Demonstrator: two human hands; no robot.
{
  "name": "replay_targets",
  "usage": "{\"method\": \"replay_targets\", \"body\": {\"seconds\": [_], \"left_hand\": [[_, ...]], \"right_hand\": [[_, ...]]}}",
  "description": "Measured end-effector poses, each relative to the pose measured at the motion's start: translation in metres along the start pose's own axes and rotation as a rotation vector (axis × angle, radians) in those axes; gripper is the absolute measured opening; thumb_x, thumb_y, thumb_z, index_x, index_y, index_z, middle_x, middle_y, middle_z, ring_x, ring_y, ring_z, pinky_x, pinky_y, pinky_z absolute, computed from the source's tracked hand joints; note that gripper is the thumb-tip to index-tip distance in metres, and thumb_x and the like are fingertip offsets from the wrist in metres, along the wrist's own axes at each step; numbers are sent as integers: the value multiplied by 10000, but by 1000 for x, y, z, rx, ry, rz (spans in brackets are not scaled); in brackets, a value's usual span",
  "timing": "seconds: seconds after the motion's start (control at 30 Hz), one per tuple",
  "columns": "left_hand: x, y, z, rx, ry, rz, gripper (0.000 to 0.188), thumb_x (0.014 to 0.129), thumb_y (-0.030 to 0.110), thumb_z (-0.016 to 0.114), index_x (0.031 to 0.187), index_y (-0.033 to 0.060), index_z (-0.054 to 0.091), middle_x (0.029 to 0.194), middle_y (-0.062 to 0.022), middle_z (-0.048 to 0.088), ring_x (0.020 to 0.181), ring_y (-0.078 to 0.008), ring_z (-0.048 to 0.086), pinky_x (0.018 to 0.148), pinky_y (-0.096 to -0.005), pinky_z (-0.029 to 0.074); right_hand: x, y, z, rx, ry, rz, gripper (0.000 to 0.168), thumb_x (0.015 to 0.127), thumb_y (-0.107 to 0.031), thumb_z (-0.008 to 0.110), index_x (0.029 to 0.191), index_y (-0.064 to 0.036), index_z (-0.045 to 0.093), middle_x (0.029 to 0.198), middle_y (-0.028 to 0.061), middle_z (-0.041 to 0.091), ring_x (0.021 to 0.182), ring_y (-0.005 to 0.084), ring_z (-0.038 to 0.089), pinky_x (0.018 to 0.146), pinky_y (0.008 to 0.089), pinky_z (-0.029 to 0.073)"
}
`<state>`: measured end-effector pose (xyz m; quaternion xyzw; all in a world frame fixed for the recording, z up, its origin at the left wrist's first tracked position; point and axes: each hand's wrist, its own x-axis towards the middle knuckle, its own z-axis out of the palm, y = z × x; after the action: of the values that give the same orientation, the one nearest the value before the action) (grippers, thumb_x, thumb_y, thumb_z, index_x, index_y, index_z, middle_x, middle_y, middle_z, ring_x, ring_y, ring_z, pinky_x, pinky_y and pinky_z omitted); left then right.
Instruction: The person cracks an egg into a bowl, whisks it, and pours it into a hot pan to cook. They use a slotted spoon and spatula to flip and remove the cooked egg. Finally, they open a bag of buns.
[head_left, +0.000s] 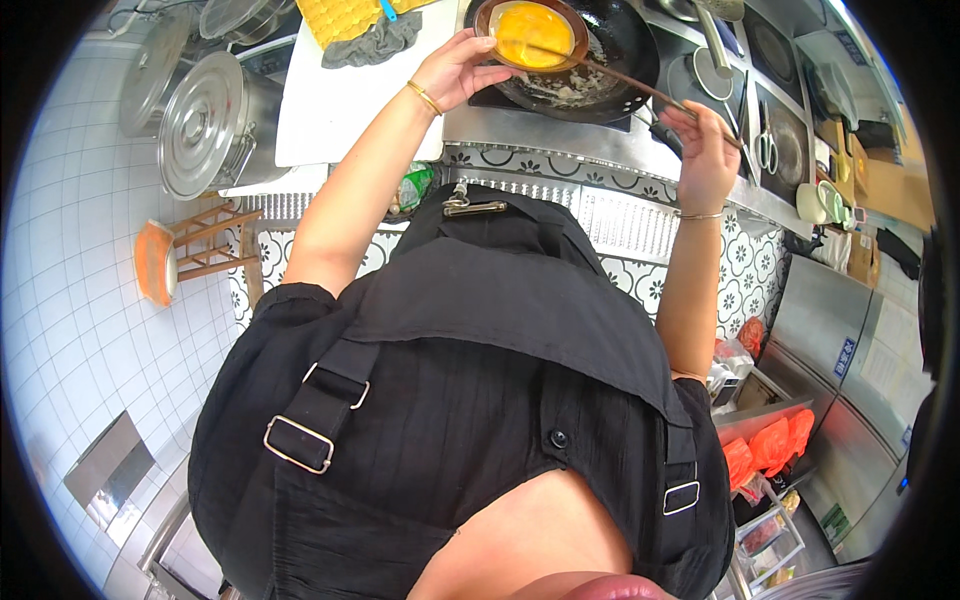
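My left hand (466, 69) holds the rim of a brown bowl (582, 46) over the left part of a black wok (637, 56). Yellow beaten egg (531, 28) fills much of the bowl. Long brown chopsticks (626, 77) are in my right hand (705, 146), at the right of the wok, and their tips reach into the egg. Whitish bits and a glossy film lie on the wok's inner surface below the bowl. The wok stands on a steel stove counter (517, 131). The bowl hides part of the wok.
Left of the stove is a white board (360, 112) with a grey cloth (375, 39) and a yellow egg tray (337, 15). Lidded steel pots (202, 124) stand farther left, near a wooden stool (214, 244). Scissors (766, 146) and more pans (786, 142) lie at the right.
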<state>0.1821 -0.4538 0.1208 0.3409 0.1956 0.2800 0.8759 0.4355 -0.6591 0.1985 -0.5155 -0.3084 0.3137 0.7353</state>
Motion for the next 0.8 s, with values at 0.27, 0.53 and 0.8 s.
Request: {"method": "replay_targets", "body": {"seconds": [0.27, 0.53, 0.8], "left_hand": [[15, -6, 10, 24, 57, 8, 330, 839, 112, 580, 1108, 21, 411, 1109, -181, 532, 999, -380, 571, 866, -390, 513], [38, -18, -5, 103, 182, -55, 487, 816, 96, 611, 1191, -18, 323, 1141, -226, 459, 977, -404, 571, 855, -391, 522], [66, -16, 6, 586, 432, -86, 537, 768, 158, 689, 1167, -35, 386, 1084, -183, 533, 875, -297, 630, 746, -318, 560]], "right_hand": [[10, 7, -2, 5, -23, -46, 242, 909, -134, 472, 949, 76, 586, 794, 149, 635, 714, 194, 623, 718, 293, 501], [6, 30, -18, -119, -31, 30, 209, 893, -132, 518, 1006, 18, 609, 849, 97, 649, 774, 141, 613, 695, 226, 465], [-15, 43, -21, -232, -83, 165, 226, 877, -137, 503, 1021, -10, 622, 984, 95, 652, 918, 128, 602, 751, 226, 407]]}}
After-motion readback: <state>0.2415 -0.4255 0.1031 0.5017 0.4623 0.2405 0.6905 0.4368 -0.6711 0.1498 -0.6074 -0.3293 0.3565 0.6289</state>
